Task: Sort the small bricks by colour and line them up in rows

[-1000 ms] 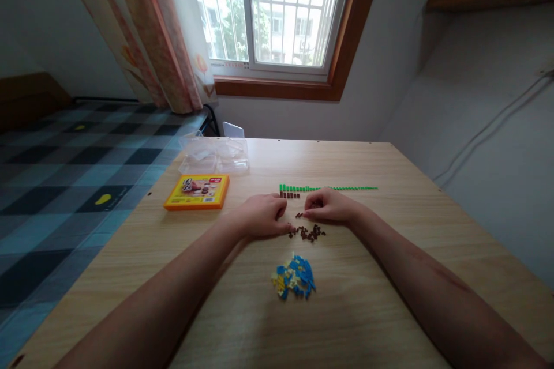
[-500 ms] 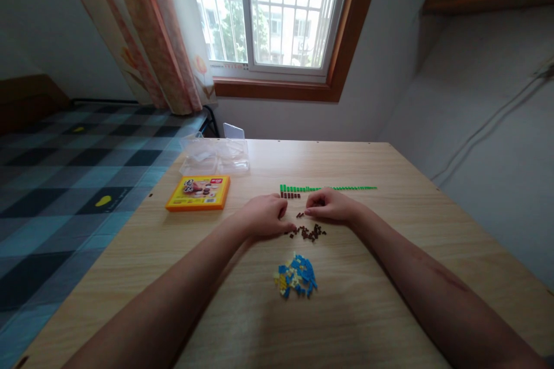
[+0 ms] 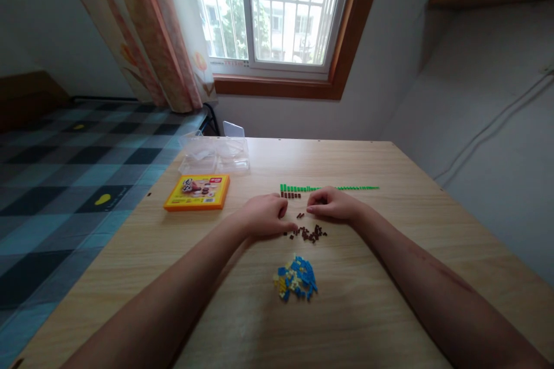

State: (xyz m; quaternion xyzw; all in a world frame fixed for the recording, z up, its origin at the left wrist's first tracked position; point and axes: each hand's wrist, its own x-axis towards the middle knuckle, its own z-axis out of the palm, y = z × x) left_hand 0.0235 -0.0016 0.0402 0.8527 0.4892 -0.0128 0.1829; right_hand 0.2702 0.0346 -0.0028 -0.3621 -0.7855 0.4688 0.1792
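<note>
My left hand (image 3: 265, 214) rests on the table with its thumb stretched away from the bent fingers. Nothing shows between them, and the thumb tip touches the edge of a loose pile of small brown toy bricks (image 3: 312, 234). Opposite, my right hand (image 3: 329, 205) is curled, thumb and index fingertips close together; whatever they may hold is too small to make out. Two or so brown pieces (image 3: 300, 215) lie between the hands. Beyond the fingers runs a short row of brown bricks (image 3: 291, 196), alongside a long row of green bricks (image 3: 298, 189) partly hidden by the right hand.
Nearer me lies a heap of blue and yellow bricks (image 3: 298, 278). A yellow-orange box (image 3: 197, 192) and a clear plastic container (image 3: 214, 155) stand at the left of the wooden table (image 3: 381, 311). A bed (image 3: 86, 167) adjoins the left side, below a window.
The view has shifted very slightly. Both hands stay in nearly the same place and pose, and the bricks lie as before.
</note>
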